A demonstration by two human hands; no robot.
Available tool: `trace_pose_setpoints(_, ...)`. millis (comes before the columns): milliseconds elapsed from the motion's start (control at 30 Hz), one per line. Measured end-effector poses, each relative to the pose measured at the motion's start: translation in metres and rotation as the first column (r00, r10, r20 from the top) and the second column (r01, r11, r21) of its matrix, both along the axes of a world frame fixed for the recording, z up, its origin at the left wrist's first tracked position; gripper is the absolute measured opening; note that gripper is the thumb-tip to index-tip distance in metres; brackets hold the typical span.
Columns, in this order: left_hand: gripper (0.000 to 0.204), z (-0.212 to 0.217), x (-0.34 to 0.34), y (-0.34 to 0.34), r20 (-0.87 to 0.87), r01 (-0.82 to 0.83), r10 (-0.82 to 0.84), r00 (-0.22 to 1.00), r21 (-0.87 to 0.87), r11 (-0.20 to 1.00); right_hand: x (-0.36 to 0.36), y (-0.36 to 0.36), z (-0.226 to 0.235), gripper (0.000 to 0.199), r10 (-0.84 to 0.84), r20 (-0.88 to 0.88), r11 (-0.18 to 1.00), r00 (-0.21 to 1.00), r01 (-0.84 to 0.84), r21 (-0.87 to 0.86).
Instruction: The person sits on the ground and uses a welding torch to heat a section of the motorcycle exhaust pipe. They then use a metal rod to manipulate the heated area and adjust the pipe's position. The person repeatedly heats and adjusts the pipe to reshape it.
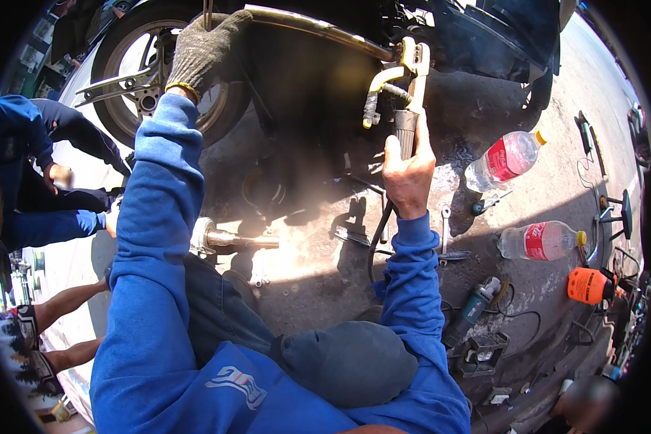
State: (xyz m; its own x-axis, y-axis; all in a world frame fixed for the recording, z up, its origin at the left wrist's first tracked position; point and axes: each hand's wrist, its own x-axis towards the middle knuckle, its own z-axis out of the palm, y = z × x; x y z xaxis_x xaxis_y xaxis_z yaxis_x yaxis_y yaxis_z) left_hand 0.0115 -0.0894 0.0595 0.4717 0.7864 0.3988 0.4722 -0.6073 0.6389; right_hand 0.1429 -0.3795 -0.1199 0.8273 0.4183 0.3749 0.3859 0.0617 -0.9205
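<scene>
Concrete ground [560, 184], stained and crossed by a shadow edge, lit brightly at the right and darker toward the lower right. At the top stand a car wheel [112, 76] and dark bodywork [484, 40]; at the left, a co-worker in blue [65, 224] crouches beside the work area.

Containers: two clear bottles [505, 160] [542, 241] with red labels and yellow caps are at the right, one above the other in view; how much liquid each contains cannot be told. An orange bottle [588, 285] with a black top is near the lower one, its contents hidden.

The bare right hand [410, 176] is closed firmly round the black handle of a pale yellow holder [417, 81], raised above the ground at upper centre; its head overlaps the right end of a metal pipe [325, 30]. The gloved left hand [204, 52], fingers curled, is at the pipe's left end, beside a thin rod [208, 13]; which of these it grasps, if either, cannot be told. A wrench [445, 226] and grinder [476, 307] lie below the right hand's side.
</scene>
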Motion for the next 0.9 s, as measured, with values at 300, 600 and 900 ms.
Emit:
trace_pose_setpoints(300,0.051,-0.006,0.0,0.006,0.046,0.021,-0.02,0.999,-0.028,0.999,-0.011,0.001,0.01,0.059,0.02,-0.182,0.996,0.983,-0.004,0.088)
trace_pose_setpoints(600,0.051,-0.003,0.001,0.0,0.029,-0.001,0.001,1.0,0.021,1.0,-0.009,0.004,0.01,0.063,-0.021,-0.113,0.998,0.993,0.027,0.053)
trace_pose_setpoints(900,0.052,0.0,0.0,-0.007,0.055,0.031,-0.031,0.998,-0.007,0.999,-0.009,0.006,0.008,0.061,-0.005,-0.057,0.994,0.998,0.011,0.105)
